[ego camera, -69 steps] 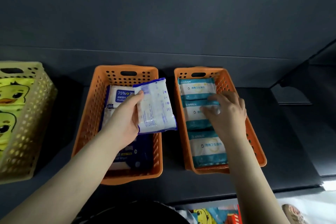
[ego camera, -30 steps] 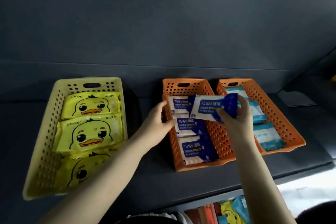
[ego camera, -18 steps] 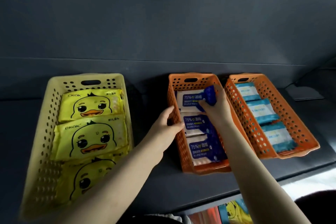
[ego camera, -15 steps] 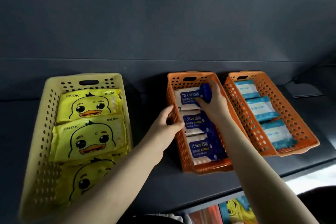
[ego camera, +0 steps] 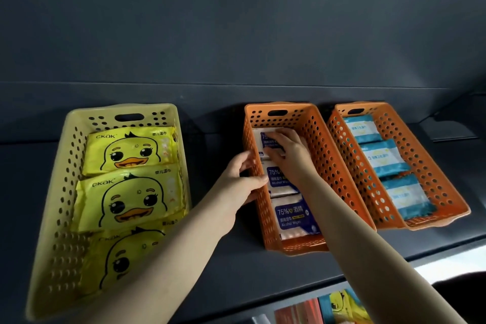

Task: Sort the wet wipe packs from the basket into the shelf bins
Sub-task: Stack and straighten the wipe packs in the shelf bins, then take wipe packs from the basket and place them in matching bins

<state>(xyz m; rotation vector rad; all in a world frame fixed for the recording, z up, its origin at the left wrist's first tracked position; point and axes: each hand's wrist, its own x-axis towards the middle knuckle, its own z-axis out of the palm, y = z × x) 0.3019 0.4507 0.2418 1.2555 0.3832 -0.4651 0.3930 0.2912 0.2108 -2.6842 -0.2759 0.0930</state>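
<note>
A dark grey shelf point(ego camera: 236, 265) runs across the middle of the frame and carries three perforated plastic bins side by side.

At the left stands the pale yellow perforated bin point(ego camera: 60, 192). It holds three yellow duck-face wipe packs point(ego camera: 131, 150) in a row from back to front. Each is printed "ckak" at its upper left, with small Chinese characters at its upper right.

In the centre is the middle orange perforated bin point(ego camera: 328, 166), with three blue-and-white alcohol wipe packs inside. The front pack point(ego camera: 294, 216) reads "75% 酒精" and "Alcohol Wipes". The second pack point(ego camera: 278, 179) shows "75%" and "Alcohol Wip", the rest covered by the arm. The rear blue-and-white pack point(ego camera: 259, 139) lies flat at the back of this bin.

The right hand point(ego camera: 289, 152) rests on that rear pack, its fingers point(ego camera: 273, 135) stretched out over the label and pressing down on it, not curled round it. The left hand point(ego camera: 236, 184) grips the left wall of the middle orange perforated bin, thumb at the rim and fingers curled against the outside.

At the right, just beside it, the right orange perforated bin point(ego camera: 420, 160) holds three teal-and-white wipe packs point(ego camera: 381, 159); their print is too small to read.

Below the shelf edge, at the bottom right of the frame, a few colourful packs point(ego camera: 339, 308) show, one yellow with a duck.
</note>
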